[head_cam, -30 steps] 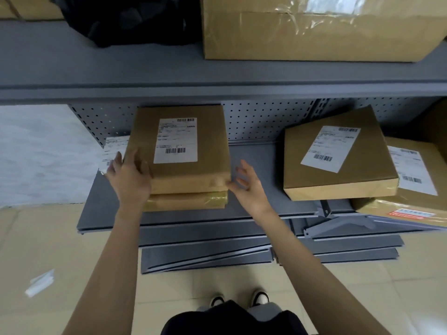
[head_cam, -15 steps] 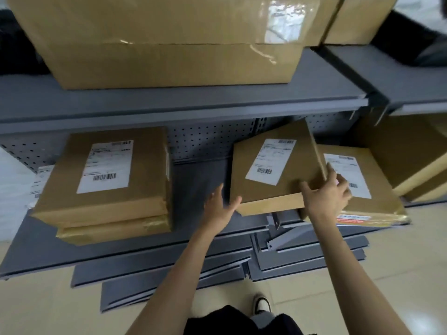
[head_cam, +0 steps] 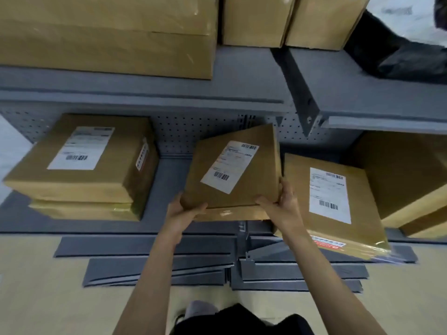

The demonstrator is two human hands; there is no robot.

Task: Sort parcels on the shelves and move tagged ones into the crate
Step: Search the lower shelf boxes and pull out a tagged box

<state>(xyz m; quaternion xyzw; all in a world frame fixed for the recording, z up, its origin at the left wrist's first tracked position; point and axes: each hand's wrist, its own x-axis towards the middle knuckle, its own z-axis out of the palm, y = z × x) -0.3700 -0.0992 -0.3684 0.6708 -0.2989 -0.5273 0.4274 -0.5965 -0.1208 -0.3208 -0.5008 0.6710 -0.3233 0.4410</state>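
Observation:
A flat brown parcel with a white barcode label sits tilted over the grey lower shelf. My left hand grips its near left corner, thumb on top. My right hand grips its near right corner. To the right lies a larger labelled parcel with a red and white sticker on its front edge. On the left, a labelled parcel rests on top of a taped one. No crate is in view.
The upper shelf carries big cartons and two smaller boxes. More brown boxes stand at the far right. Grey shelf boards lie stacked on the beige floor below. A dark bag sits at the upper right.
My view and both hands swung right from the left stack to the middle parcel. Both hands now grip its near corners, and its front end has come toward me.

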